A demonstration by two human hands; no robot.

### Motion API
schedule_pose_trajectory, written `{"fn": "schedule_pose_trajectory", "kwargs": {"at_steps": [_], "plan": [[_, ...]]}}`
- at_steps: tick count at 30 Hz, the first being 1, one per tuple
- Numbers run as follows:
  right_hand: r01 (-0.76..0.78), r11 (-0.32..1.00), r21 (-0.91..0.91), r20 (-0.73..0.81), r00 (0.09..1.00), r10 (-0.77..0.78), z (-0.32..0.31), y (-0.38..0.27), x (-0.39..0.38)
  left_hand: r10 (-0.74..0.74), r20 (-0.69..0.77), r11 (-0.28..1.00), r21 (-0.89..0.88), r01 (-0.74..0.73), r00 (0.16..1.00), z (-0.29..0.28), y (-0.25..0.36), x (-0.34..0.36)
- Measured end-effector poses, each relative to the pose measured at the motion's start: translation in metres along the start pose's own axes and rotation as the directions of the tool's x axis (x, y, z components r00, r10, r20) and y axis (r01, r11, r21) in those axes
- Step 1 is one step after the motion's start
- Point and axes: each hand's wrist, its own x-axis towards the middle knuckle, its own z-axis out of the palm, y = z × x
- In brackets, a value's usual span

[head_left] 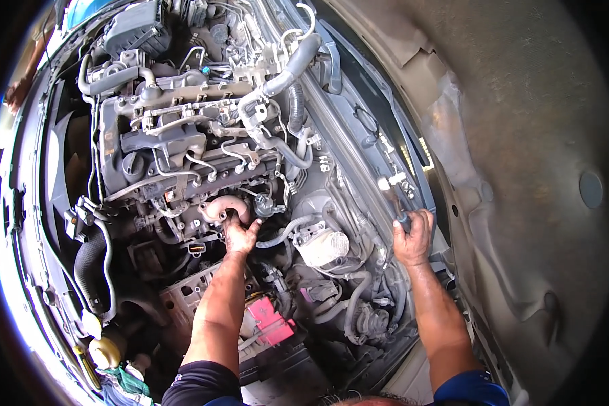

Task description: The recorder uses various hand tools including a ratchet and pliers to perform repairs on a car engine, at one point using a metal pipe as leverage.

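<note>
My left hand [239, 235] reaches down to a short, curved, rust-coloured metal pipe [227, 203] on the near side of the engine. Its fingers hook into the bend of the pipe and their tips are hidden; the thumb lies along the pipe's near end. In my right hand [413, 237] is a screwdriver with a dark handle [404, 222], the fist wrapped round it. The shaft points away from me, toward a white plastic piece [390, 182] on the cowl at the base of the windscreen; I cannot tell whether they touch.
The engine [183, 135] with its hoses and metal lines fills the bay. Nearer me are the battery [277, 365] with a red terminal cover [272, 321] and a white-topped round canister [328, 250]. The raised bonnet [521, 135] stands at right. Another person's hand [15, 96] shows at far left.
</note>
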Motion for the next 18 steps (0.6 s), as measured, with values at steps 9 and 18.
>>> {"fn": "schedule_pose_trajectory", "kwargs": {"at_steps": [9, 18], "plan": [[-0.015, 1.0, -0.013, 0.024, 1.0, 0.016, 0.001, 0.003, -0.003, -0.153, 0.056, 0.986, -0.061, 0.156, 0.987, 0.002, 0.003, 0.019], [-0.02, 0.994, -0.108, 0.068, 0.997, 0.027, -0.016, 0.022, -0.013, -0.672, 0.138, 0.335, -0.819, 0.465, 0.727, 0.077, 0.024, 0.025]]}}
